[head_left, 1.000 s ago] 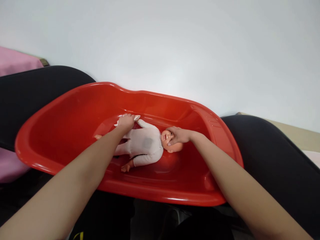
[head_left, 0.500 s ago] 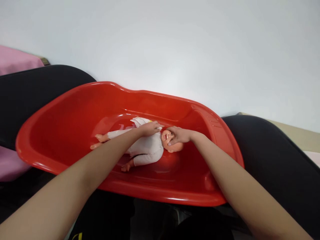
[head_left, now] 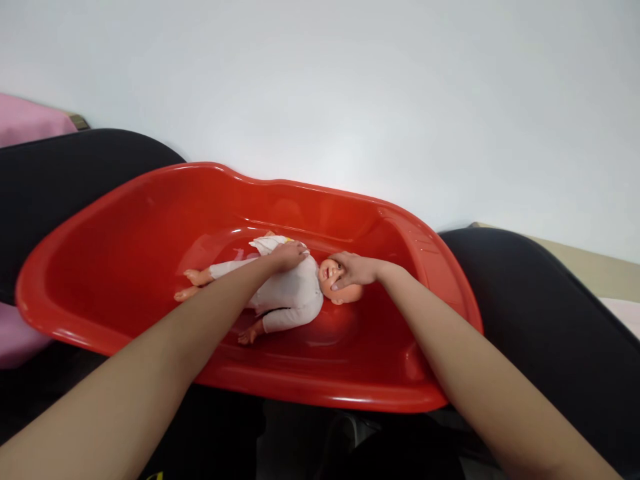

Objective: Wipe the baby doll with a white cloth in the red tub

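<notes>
**Head view: both hands on a doll lying in a red tub**

The head view looks down into a red plastic baby tub that spans most of the frame, resting on a black padded surface against a pale wall. A doll in a white suit lies on its back on the tub floor, near the middle, head toward the tub's right end and bare feet toward the left end.

The left hand lies on the doll's upper chest, by the far shoulder, fingers curled down over a bunched white cloth that sticks out from under the hand toward the tub's far wall. Whether the fingers pinch the cloth or only press on it cannot be told.

The right hand rests on the doll's head, fingers laid loosely across the face and thumb side toward the far wall; it steadies the head rather than closing around it.

A pink fabric shows at the left edge, behind the black padding.
</notes>
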The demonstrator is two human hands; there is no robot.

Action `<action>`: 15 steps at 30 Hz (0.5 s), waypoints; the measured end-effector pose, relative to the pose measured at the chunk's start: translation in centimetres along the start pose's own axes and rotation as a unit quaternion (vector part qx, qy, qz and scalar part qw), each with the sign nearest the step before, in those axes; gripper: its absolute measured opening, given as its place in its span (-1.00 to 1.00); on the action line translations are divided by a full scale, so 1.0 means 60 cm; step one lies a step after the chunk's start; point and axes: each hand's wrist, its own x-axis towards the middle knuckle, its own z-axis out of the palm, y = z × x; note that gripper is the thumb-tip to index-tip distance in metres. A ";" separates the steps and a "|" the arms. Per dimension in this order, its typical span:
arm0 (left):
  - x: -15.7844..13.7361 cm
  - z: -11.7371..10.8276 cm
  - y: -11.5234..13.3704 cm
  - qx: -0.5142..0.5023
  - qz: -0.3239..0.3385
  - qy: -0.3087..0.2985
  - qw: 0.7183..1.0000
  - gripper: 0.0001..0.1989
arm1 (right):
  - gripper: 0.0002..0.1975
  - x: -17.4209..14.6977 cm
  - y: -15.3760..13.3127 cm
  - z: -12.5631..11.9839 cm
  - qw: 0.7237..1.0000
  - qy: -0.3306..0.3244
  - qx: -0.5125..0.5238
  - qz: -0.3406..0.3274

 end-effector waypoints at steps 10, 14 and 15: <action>-0.050 -0.026 -0.082 0.039 -0.058 0.082 0.994 -0.52 | -0.23 -0.006 -0.008 -0.003 1.000 -0.001 0.020 0.010; -0.069 -0.054 -0.081 -0.057 -0.128 0.140 0.980 -0.51 | -0.16 -0.004 -0.010 -0.003 1.000 0.004 0.006 -0.001; -0.074 -0.064 -0.071 -0.103 -0.134 0.169 0.971 -0.51 | -0.14 -0.004 -0.011 -0.003 1.000 0.002 0.000 0.001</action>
